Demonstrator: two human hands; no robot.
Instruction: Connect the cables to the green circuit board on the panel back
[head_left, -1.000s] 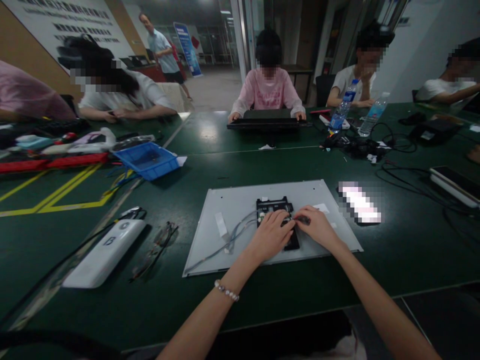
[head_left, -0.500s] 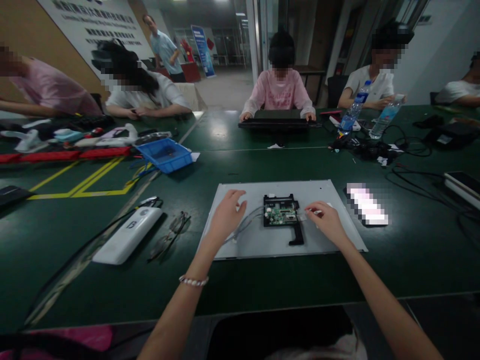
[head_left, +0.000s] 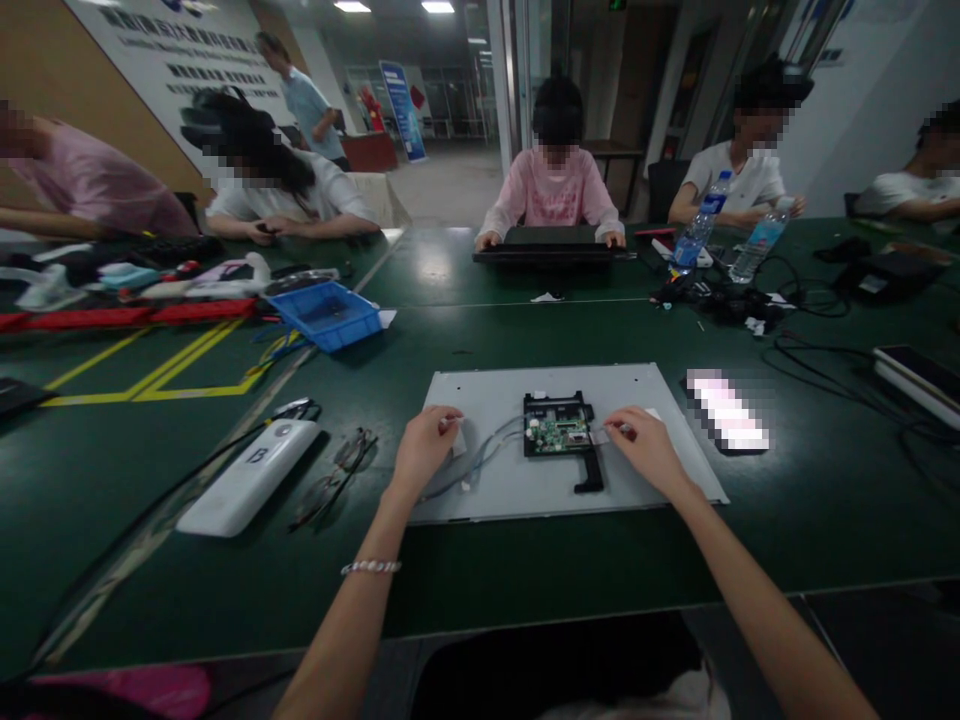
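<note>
A flat grey panel (head_left: 495,495) lies on the green table in front of me. On its middle sits a green circuit board (head_left: 557,430) in a black plastic bracket (head_left: 590,470), with grey cables (head_left: 491,445) running from it to the left. My left hand (head_left: 427,445) is over the panel's left side, fingertips pinched at a small whitish strip (head_left: 458,440). To the right of the board, my right hand (head_left: 645,445) pinches at a thin pale strip (head_left: 601,436) beside the bracket. What exactly lies between either hand's fingertips is too small to tell.
A white power bank (head_left: 251,480) with a cable and a pair of glasses (head_left: 334,480) lie left of the panel. A phone (head_left: 726,412) is on its right. Farther back are a blue tray (head_left: 326,315), two bottles (head_left: 761,240) and a person holding a dark flat panel (head_left: 555,252).
My left hand has moved left and down, away from the cables, and its fingers have closed from spread to a pinch. The right hand stays by the board.
</note>
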